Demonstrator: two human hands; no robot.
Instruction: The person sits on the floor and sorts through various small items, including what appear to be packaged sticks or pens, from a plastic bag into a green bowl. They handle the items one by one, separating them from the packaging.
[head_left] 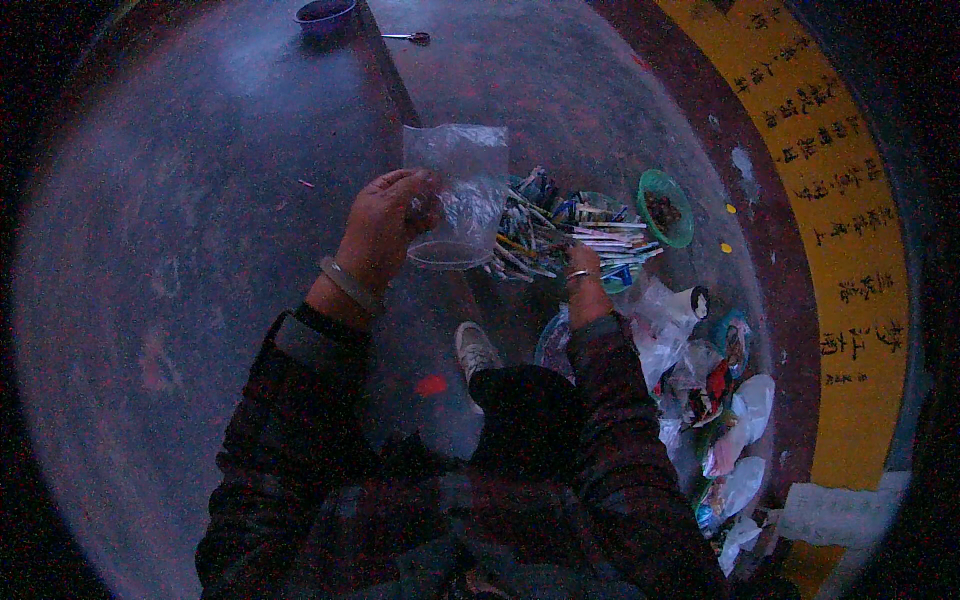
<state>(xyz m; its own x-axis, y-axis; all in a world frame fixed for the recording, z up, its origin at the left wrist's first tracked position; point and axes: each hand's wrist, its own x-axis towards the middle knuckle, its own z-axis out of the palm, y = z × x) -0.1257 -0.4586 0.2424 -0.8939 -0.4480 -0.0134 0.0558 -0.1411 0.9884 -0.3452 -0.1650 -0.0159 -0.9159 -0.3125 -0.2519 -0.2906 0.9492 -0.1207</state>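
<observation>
My left hand point(385, 225) grips a clear, see-through plastic container point(460, 190) by its left side. It looks thin-walled and crinkled, with an oval rim at its lower end, and nothing shows inside it. My right hand point(583, 268) is at the near edge of a heap of thin, mixed-colour sticks point(535, 225), possibly pens. Its fingertips blend into the heap, so I cannot make out whether they hold one. More pale sticks point(615, 238) lie side by side just beyond that hand.
A green bowl point(672, 232) with dark brown pieces stands right of the heap. Plastic bags and wrappers point(725, 435) are strewn along the right. At the far end are a purple basin point(325, 18) and a spoon-like tool point(405, 37). A yellow lettered band point(850, 250) borders the floor.
</observation>
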